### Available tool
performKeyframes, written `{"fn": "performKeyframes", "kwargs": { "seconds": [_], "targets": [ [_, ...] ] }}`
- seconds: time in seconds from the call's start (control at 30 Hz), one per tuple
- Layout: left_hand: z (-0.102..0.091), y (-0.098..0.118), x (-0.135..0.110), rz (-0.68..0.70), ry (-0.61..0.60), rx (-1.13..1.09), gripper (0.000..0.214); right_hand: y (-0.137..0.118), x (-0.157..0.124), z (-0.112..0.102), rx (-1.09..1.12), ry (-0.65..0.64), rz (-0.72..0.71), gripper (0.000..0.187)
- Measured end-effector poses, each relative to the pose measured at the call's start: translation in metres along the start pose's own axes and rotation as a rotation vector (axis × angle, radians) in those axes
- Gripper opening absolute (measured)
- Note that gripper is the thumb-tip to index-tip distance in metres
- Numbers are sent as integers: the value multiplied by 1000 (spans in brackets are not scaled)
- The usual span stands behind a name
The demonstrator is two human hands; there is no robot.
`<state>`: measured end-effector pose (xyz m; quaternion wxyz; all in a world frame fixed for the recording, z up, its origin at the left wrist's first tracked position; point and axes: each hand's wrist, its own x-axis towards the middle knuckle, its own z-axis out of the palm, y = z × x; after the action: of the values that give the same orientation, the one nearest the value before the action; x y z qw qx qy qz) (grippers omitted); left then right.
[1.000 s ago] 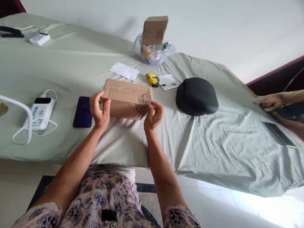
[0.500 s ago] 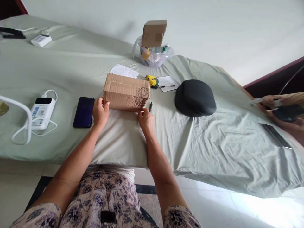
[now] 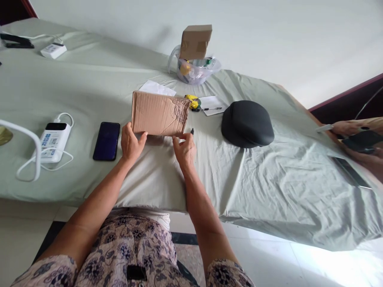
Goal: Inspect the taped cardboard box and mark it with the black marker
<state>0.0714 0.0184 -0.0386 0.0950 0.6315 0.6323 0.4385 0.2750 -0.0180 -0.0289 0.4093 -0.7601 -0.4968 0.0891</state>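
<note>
A brown cardboard box (image 3: 158, 114) is tilted back between my hands, with one broad side facing me. Dark scribbles mark its right end. My left hand (image 3: 132, 144) grips the lower left corner, thumb along the near edge. At the lower right corner, my right hand (image 3: 184, 150) pinches the edge. A black marker (image 3: 192, 130) lies just beyond my right hand, mostly hidden behind the fingers. Left of my left hand is a dark smartphone (image 3: 106, 141) on the cloth.
Behind the box are white paper (image 3: 157, 88), a yellow tape measure (image 3: 193, 101), and a pen (image 3: 213, 108) on a notepad. A basket (image 3: 196, 73) carries another box (image 3: 196, 42). A black cap (image 3: 247, 124) sits right; a power bank (image 3: 55, 141) left. Another person's hands (image 3: 344, 127) hold something dark.
The near edge of the box has come up, so it tips away from me and its top face no longer shows. Both hands rose with it, and my right hand now covers most of the marker.
</note>
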Motion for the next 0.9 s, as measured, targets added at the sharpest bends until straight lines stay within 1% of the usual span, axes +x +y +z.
{"fn": "performKeyframes", "kwargs": {
  "seconds": [0.13, 0.23, 0.33, 0.5, 0.57, 0.67, 0.77, 0.83, 0.9],
  "targets": [
    [2, 12, -11, -34, 50, -5, 92, -6, -7, 6, 81, 41, 50, 54],
    [3, 20, -16, -63, 66, 21, 105, -6, -11, 12, 91, 75, 45, 65],
    [6, 25, -18, -90, 68, 31, 110, -8, -14, 16, 98, 90, 63, 69],
    [13, 23, -18, -117, 86, 17, 111, -14, -14, 17, 139, 69, 120, 64],
    [14, 19, -17, -94, 114, -7, 108, -13, -12, 17, 188, 77, 114, 60],
    [14, 11, -14, -39, 154, -61, 97, -8, -8, 16, 291, 111, 44, 50],
    [12, 5, -11, 23, 199, -119, 85, -1, -3, 15, 363, 173, -18, 38],
    [10, 2, -8, 55, 230, -153, 74, 2, 0, 12, 385, 222, -45, 35],
    [7, 0, -6, 75, 253, -184, 59, 4, 2, 8, 396, 267, -80, 36]
  ]
}}
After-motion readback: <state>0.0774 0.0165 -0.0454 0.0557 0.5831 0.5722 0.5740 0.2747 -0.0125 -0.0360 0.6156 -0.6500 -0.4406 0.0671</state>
